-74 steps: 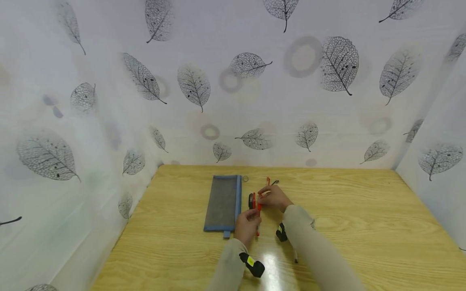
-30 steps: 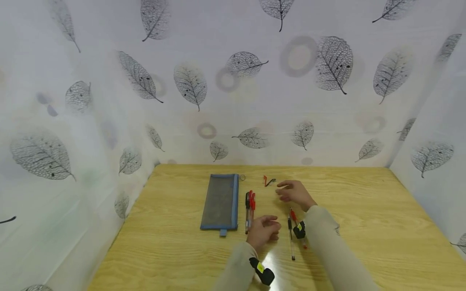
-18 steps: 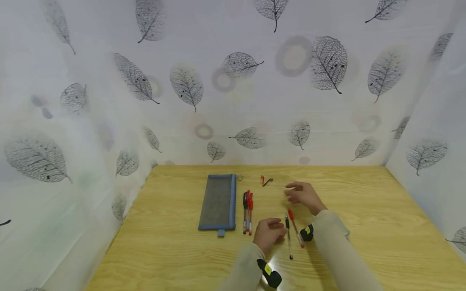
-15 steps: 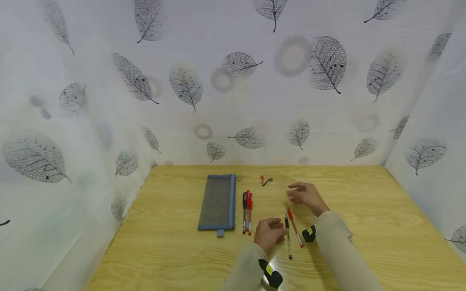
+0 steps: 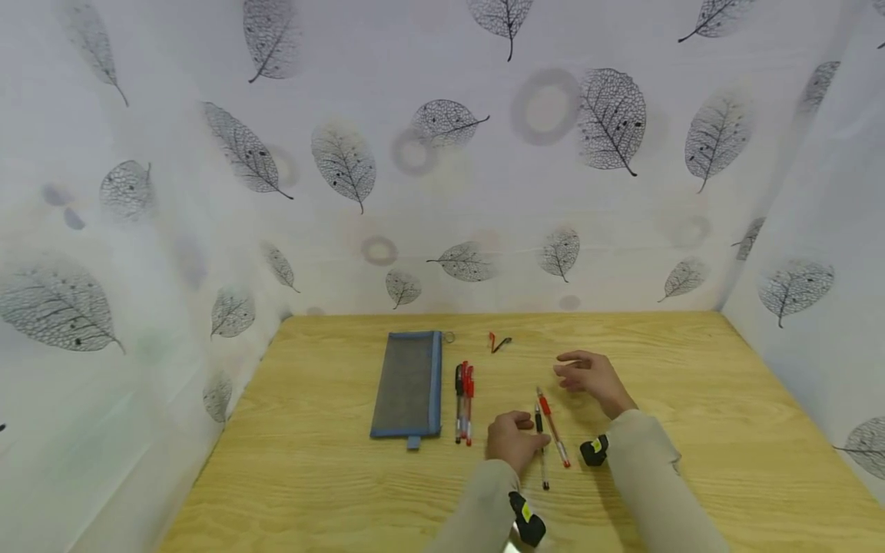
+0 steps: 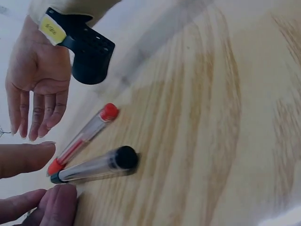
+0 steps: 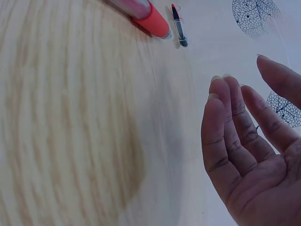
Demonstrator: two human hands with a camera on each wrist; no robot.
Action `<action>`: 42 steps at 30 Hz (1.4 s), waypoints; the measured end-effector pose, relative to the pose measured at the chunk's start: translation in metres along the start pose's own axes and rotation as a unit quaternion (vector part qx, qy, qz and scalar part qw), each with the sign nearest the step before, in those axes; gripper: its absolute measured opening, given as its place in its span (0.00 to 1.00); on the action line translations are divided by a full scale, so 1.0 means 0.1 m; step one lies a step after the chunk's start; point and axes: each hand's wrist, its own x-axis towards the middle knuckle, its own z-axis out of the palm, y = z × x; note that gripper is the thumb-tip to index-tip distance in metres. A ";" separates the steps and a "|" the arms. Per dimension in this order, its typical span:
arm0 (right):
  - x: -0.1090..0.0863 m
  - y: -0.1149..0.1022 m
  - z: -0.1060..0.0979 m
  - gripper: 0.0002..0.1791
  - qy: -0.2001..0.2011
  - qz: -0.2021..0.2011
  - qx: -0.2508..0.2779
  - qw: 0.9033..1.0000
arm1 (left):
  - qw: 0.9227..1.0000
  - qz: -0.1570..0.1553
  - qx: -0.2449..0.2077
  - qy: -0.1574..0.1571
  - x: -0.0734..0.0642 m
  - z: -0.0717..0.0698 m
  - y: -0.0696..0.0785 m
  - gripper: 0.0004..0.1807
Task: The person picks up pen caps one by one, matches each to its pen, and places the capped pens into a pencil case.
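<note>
Fingers (image 6: 61, 202) of the left hand (image 5: 513, 443) are standing apart from the thumb beside a black pen (image 6: 94, 168). It is lying near a red pen (image 5: 553, 427) on the bench (image 5: 311, 476); the right hand (image 5: 591, 378) is hovering, loosely spread.

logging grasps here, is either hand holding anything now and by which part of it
Nothing is held. The left hand is open at the uncapped black pen, which lies on the table; the right hand is open and empty.
</note>
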 end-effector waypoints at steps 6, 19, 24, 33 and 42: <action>0.02 0.02 -0.01 0.31 0.004 0.007 0.006 1.000 | 0.996 0.012 0.078 0.038 0.06 0.08 -0.01 0.21; 0.00 0.03 0.02 0.30 0.005 0.007 0.013 1.000 | 0.991 0.030 0.124 0.039 0.07 0.05 -0.02 0.14; 0.01 0.03 0.03 0.30 0.007 0.008 0.014 1.000 | 0.993 0.027 0.112 0.030 0.07 0.04 -0.02 0.13; 0.09 0.05 0.06 0.29 -0.008 -0.002 0.004 1.000 | 0.998 0.022 0.051 0.008 0.02 -0.04 0.01 0.12; 0.30 0.00 0.10 0.23 -0.037 -0.059 -0.047 0.996 | 0.998 0.046 -0.029 -0.038 -0.02 -0.11 -0.11 0.12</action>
